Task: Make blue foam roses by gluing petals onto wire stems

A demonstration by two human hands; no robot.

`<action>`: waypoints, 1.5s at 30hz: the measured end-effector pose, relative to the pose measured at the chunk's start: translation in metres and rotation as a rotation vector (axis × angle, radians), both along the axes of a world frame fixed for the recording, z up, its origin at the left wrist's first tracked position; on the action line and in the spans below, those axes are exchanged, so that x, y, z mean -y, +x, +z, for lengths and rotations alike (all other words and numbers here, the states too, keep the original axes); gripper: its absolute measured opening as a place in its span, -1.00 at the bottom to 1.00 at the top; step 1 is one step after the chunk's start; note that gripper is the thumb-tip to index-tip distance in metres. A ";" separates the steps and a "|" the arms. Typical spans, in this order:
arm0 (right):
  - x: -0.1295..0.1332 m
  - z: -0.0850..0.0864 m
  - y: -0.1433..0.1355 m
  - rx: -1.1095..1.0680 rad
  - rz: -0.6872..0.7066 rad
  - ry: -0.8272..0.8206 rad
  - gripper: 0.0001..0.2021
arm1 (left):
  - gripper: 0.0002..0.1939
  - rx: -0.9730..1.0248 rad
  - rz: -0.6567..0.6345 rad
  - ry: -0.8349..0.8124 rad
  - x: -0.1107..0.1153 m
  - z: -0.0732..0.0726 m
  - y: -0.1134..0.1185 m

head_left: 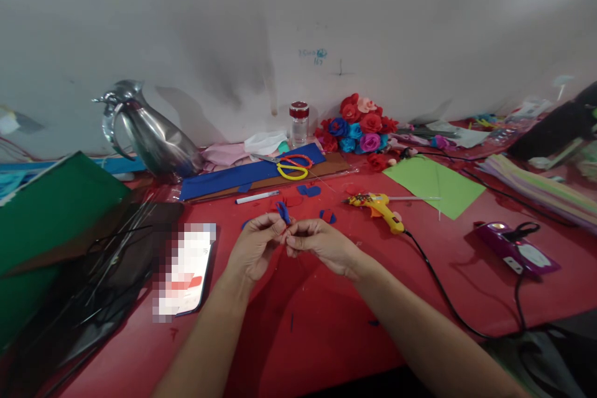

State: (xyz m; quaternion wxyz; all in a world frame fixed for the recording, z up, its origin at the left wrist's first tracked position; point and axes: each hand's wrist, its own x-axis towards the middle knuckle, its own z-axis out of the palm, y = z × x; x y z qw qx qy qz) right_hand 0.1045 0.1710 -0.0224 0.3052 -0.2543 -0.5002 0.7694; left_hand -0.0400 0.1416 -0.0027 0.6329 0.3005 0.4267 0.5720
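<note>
A small blue folded piece stands up between my hands, above the red table. My left hand is closed on it, thumb and fingers pinched near its lower end. Just beside, my right hand is also pinched, its fingertips meeting those of the left; what they grip is too small to make out. Beyond the hands lie blue cut pieces and red cut pieces. Another blue piece lies just behind my right hand.
A yellow glue gun lies right of my hands, its cord running to a purple power strip. Scissors rest on blue sheets. A phone, steel jug, glass jar and flower bunch stand around.
</note>
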 end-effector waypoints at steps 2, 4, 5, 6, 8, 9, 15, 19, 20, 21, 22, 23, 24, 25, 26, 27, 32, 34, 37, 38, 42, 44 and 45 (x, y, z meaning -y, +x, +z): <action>0.000 0.001 0.000 0.003 -0.003 0.000 -0.72 | -0.75 -0.010 -0.005 0.003 0.000 0.000 -0.001; -0.001 0.001 0.001 0.009 -0.009 0.004 -0.73 | -0.76 -0.016 -0.009 0.008 0.000 -0.001 -0.002; -0.001 0.002 0.001 0.012 -0.013 0.007 -0.74 | -0.77 -0.018 -0.010 0.013 0.000 -0.001 -0.002; -0.001 0.002 0.001 0.014 -0.018 0.008 -0.75 | -0.77 -0.019 -0.009 0.019 0.000 -0.001 -0.002; -0.001 0.002 0.001 0.015 -0.032 0.004 -0.76 | -0.77 -0.019 -0.001 0.032 0.000 0.000 -0.003; -0.001 0.002 0.001 0.014 -0.039 0.001 -0.76 | -0.77 -0.019 0.001 0.034 0.000 0.000 -0.003; -0.002 0.000 0.002 0.006 -0.051 0.005 -0.78 | -0.76 -0.023 0.009 0.018 0.000 0.002 -0.003; -0.002 -0.001 0.002 0.010 -0.056 0.021 -0.79 | -0.76 -0.039 0.001 0.030 0.001 0.005 -0.002; -0.002 -0.001 0.002 0.014 -0.058 0.027 -0.81 | -0.77 -0.042 0.008 0.030 0.001 0.006 -0.001; -0.002 -0.001 0.001 0.020 -0.061 0.034 -0.82 | -0.77 -0.046 0.017 0.026 0.001 0.006 -0.001; -0.002 -0.001 0.001 0.028 -0.068 0.041 -0.83 | -0.78 -0.051 0.028 0.021 0.001 0.005 -0.001; -0.002 -0.002 0.001 0.037 -0.080 0.050 -0.85 | -0.79 -0.054 0.040 0.015 0.000 0.005 -0.001; -0.002 -0.003 0.000 0.045 -0.095 0.061 -0.86 | -0.79 -0.054 0.053 0.012 0.000 0.004 -0.001; -0.003 -0.004 -0.001 0.053 -0.116 0.078 -0.88 | -0.79 -0.054 0.068 0.013 0.000 0.003 -0.001; -0.003 -0.005 -0.001 0.060 -0.141 0.104 -0.89 | -0.80 -0.054 0.084 0.019 -0.001 0.002 -0.001; -0.003 -0.006 -0.002 0.069 -0.169 0.137 -0.90 | -0.80 -0.055 0.103 0.029 -0.001 0.002 0.000; -0.004 -0.009 -0.006 0.120 -0.276 0.304 -0.93 | -0.84 -0.098 0.165 0.090 -0.002 0.000 0.002; -0.004 -0.010 -0.007 0.127 -0.291 0.332 -0.93 | -0.86 -0.108 0.161 0.101 -0.002 0.000 0.003; -0.003 -0.012 -0.008 0.125 -0.299 0.356 -0.92 | -0.89 -0.125 0.146 0.110 -0.002 0.000 0.004; -0.003 -0.012 -0.009 0.126 -0.297 0.361 -0.92 | -0.89 -0.129 0.145 0.113 -0.002 0.000 0.004; -0.002 -0.013 -0.011 0.136 -0.284 0.368 -0.89 | -0.83 -0.112 0.162 0.119 -0.001 0.000 0.006; -0.001 -0.012 -0.011 0.142 -0.283 0.382 -0.88 | -0.82 -0.105 0.167 0.127 -0.001 -0.001 0.006; -0.001 -0.012 -0.010 0.148 -0.286 0.397 -0.87 | -0.83 -0.108 0.165 0.135 -0.001 -0.001 0.006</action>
